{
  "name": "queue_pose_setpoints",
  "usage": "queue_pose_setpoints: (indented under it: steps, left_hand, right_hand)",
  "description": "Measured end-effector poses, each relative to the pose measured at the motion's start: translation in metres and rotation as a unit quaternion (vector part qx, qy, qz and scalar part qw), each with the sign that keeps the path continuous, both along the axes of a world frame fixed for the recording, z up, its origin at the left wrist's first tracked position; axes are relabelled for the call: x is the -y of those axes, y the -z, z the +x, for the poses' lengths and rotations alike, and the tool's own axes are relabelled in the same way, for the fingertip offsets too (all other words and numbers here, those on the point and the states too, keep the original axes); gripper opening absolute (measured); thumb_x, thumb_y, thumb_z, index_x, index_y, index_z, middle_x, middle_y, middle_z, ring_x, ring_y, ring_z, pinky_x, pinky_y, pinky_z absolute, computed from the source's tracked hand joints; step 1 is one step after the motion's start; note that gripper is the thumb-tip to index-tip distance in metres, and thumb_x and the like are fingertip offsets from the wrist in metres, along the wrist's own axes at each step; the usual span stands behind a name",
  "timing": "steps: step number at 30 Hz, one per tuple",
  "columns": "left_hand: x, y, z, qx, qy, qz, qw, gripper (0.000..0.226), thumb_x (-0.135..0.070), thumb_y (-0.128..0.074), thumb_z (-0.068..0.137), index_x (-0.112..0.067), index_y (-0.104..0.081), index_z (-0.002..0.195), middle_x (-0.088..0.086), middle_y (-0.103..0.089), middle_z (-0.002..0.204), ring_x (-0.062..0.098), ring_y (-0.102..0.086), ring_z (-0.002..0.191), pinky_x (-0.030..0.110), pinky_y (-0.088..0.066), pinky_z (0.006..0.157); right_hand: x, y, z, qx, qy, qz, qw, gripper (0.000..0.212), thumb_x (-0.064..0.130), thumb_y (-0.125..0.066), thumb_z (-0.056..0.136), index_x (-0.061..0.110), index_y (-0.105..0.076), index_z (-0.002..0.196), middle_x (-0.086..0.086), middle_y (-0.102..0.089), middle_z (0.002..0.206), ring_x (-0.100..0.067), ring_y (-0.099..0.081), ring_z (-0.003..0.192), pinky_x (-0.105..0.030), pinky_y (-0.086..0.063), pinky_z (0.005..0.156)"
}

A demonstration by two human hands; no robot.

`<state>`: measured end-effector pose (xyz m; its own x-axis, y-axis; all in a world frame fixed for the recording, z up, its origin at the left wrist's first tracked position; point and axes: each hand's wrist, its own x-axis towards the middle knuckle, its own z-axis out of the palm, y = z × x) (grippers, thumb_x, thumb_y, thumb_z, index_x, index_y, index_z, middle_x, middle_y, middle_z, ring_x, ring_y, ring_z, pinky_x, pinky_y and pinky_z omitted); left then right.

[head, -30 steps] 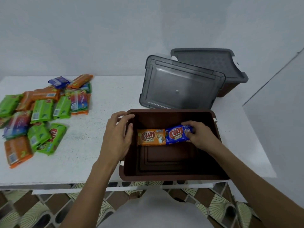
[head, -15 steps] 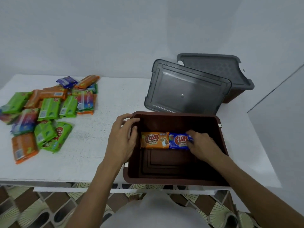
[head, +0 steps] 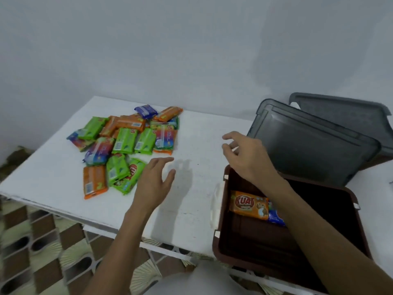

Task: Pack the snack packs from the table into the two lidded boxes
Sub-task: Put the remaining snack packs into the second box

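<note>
Left hand (head: 155, 184) out over the white table (head: 197, 201), palm down, fingers spread, grip wide open and empty, just beside the near edge of the snack pile (head: 125, 143). Right hand (head: 246, 156) up above the far left corner of the brown box (head: 219, 248), fingers loosely curled, grip open, nothing in it. Down in the box, an orange pack (head: 248, 204) flat against the far wall, a blue pack (head: 275, 217) touching its right end, half hidden by the right forearm. Green, orange, rainbow-striped and blue packs heaped on the table's left side, well apart from the box. Behind the box, a grey lid (head: 314, 143) leaning against a second lidded box (head: 344, 111).
</note>
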<state>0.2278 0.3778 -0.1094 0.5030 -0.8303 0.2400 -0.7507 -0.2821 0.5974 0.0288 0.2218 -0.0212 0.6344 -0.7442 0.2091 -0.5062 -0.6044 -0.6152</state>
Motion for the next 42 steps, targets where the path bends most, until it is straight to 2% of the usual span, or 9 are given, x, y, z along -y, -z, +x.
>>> queue_pose_setpoints:
  steps: [4,9,13,16,19,24,28,34,42]
  left_hand:
    - [-0.023,0.021,0.060,0.050,-0.137,0.073,0.987,0.039,-0.029,-0.063,0.091,-0.013,-0.059,0.126,0.017,-0.059,0.122,0.037,-0.056,0.110,0.047,-0.049,0.085]
    - [-0.042,0.034,0.093,0.035,-0.292,0.184,0.938,0.069,-0.065,-0.051,0.087,-0.016,-0.045,0.136,0.023,-0.050,0.127,0.042,-0.047,0.117,0.052,-0.039,0.093]
    - [-0.044,0.037,0.102,0.037,-0.309,0.227,0.923,0.087,-0.083,-0.037,0.078,-0.023,-0.037,0.141,0.021,-0.050,0.129,0.041,-0.048,0.118,0.051,-0.040,0.093]
    - [-0.038,0.039,0.103,0.008,-0.301,0.244,0.922,0.088,-0.085,-0.035,0.076,-0.027,-0.033,0.142,0.017,-0.045,0.140,0.038,-0.046,0.126,0.051,-0.039,0.096]
    - [-0.035,0.044,0.101,0.040,-0.306,0.254,0.917,0.084,-0.083,-0.033,0.078,-0.026,-0.038,0.139,0.019,-0.048,0.135,0.037,-0.051,0.118,0.046,-0.043,0.089]
    - [-0.036,0.046,0.101,0.043,-0.313,0.238,0.919,0.076,-0.075,-0.036,0.085,-0.026,-0.041,0.142,0.018,-0.049,0.135,0.037,-0.049,0.120,0.048,-0.041,0.093]
    - [-0.038,0.038,0.103,0.023,-0.310,0.207,0.927,0.073,-0.072,-0.046,0.083,-0.024,-0.048,0.139,0.019,-0.053,0.130,0.037,-0.047,0.122,0.051,-0.042,0.094]
    - [-0.041,0.022,0.097,0.069,-0.292,0.079,0.951,0.060,-0.050,-0.070,0.076,-0.013,-0.065,0.122,0.021,-0.060,0.105,0.038,-0.052,0.105,0.049,-0.050,0.083]
    - [-0.028,-0.013,0.062,0.009,-0.161,-0.063,0.985,0.050,-0.030,-0.080,0.076,-0.017,-0.065,0.122,0.012,-0.061,0.113,0.025,-0.058,0.098,0.032,-0.047,0.078]
  right_hand:
    - [0.004,0.018,0.081,-0.072,-0.035,0.014,0.997,0.036,0.031,-0.048,0.097,0.022,-0.053,0.132,-0.009,-0.067,0.105,-0.023,-0.064,0.092,-0.035,-0.053,0.080]
    - [0.011,0.066,0.173,-0.160,-0.091,0.007,0.983,0.047,0.033,-0.047,0.097,0.025,-0.039,0.143,-0.017,-0.057,0.115,-0.033,-0.056,0.103,-0.033,-0.044,0.075]
    - [0.017,0.102,0.222,-0.230,-0.137,0.010,0.964,0.057,0.049,-0.041,0.093,0.042,-0.025,0.147,-0.019,-0.034,0.146,-0.045,-0.040,0.125,-0.050,-0.043,0.098]
    - [0.018,0.116,0.235,-0.297,-0.136,-0.002,0.945,0.052,0.049,-0.041,0.098,0.036,-0.031,0.147,-0.026,-0.015,0.153,-0.050,-0.022,0.135,-0.054,-0.033,0.109]
    - [0.015,0.123,0.241,-0.279,-0.118,-0.038,0.952,0.044,0.042,-0.045,0.097,0.027,-0.044,0.138,-0.032,-0.024,0.148,-0.051,-0.027,0.131,-0.052,-0.037,0.103]
    - [0.018,0.122,0.237,-0.285,-0.126,-0.050,0.949,0.053,0.037,-0.061,0.090,0.030,-0.038,0.137,-0.030,-0.035,0.140,-0.049,-0.038,0.121,-0.051,-0.043,0.095]
    - [0.018,0.108,0.221,-0.246,-0.104,-0.092,0.959,0.047,0.011,-0.048,0.094,0.026,-0.036,0.138,-0.022,-0.054,0.118,-0.038,-0.052,0.099,-0.041,-0.049,0.076]
    - [0.031,0.059,0.173,-0.101,-0.073,0.006,0.992,0.029,0.025,-0.048,0.099,0.022,-0.046,0.128,-0.009,-0.068,0.101,-0.021,-0.065,0.075,-0.032,-0.054,0.060]
    - [0.032,0.011,0.060,0.115,-0.023,0.199,0.973,0.029,0.017,-0.059,0.095,0.024,-0.048,0.122,-0.004,-0.059,0.117,-0.020,-0.069,0.096,-0.034,-0.062,0.069]
